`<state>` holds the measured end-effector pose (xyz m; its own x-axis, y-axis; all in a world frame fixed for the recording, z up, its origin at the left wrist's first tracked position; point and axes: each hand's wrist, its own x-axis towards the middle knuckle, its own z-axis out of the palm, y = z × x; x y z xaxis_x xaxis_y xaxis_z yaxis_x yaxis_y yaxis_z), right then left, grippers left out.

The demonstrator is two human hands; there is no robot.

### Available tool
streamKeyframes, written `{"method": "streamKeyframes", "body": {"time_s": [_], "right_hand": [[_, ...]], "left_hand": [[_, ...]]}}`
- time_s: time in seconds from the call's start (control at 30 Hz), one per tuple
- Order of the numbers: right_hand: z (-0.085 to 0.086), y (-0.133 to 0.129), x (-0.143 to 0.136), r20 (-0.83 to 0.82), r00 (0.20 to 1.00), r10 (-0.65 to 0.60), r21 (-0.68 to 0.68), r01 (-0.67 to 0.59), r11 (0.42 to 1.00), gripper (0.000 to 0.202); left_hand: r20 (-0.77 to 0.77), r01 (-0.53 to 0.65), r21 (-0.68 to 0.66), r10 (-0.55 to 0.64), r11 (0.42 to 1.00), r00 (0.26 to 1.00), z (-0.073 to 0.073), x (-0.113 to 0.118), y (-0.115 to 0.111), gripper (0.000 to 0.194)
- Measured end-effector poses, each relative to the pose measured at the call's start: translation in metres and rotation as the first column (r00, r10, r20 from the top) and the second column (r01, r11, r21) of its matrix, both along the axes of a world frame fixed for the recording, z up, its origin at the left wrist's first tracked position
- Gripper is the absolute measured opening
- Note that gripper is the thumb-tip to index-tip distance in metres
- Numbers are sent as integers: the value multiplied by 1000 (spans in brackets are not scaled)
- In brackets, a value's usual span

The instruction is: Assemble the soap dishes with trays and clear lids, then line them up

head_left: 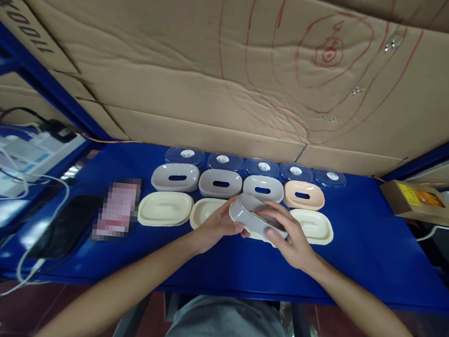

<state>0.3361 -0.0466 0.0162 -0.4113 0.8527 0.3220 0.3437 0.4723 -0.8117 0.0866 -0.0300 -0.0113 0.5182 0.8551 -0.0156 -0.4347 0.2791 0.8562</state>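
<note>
Both hands hold one grey oval dish (257, 220), tilted, above the middle of the blue table. My left hand (221, 225) grips its left end, and my right hand (291, 238) is wrapped round its right side. A cream edge shows beneath the dish. Behind it stand slotted oval dishes: a grey one (175, 178), a darker grey one (220, 183), a pale one (263, 188) and a peach one (304, 196). Shallow cream trays (165, 209) lie in the front row, one (312, 227) right of my right hand and another (204, 212) partly behind my left.
Several clear lids (264, 168) with round stickers line the back, against a cardboard wall (161, 40). A blurred-out flat item (117, 209), a black phone-like object (66, 227) and white cables lie left. An open cardboard box (415, 203) stands right. The blue table's (376, 278) front edge is near my body.
</note>
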Motion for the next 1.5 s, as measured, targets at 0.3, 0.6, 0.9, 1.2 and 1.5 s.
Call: {"method": "streamKeyframes", "body": {"time_s": [0.3,0.6,0.9,1.2,1.5], "right_hand": [[-2,1,1,-54,998,-17,-55,14,998,39],[20,27,39,-66,982,-178,-27,176,984,48],[27,57,238,232,754,-615,-181,654,734,78],[8,61,264,422,789,-446,-261,577,774,64],[6,70,253,511,782,-358,-141,487,862,60]], "left_hand": [[15,2,-27,-2,1000,1000,3,0,0,96],[6,-62,-26,63,998,998,12,-5,1,88],[4,-18,-8,18,1000,1000,14,-6,-1,83],[-44,-29,8,29,1000,999,18,-9,1,90],[-36,-6,8,6,1000,999,17,-12,0,90]]}}
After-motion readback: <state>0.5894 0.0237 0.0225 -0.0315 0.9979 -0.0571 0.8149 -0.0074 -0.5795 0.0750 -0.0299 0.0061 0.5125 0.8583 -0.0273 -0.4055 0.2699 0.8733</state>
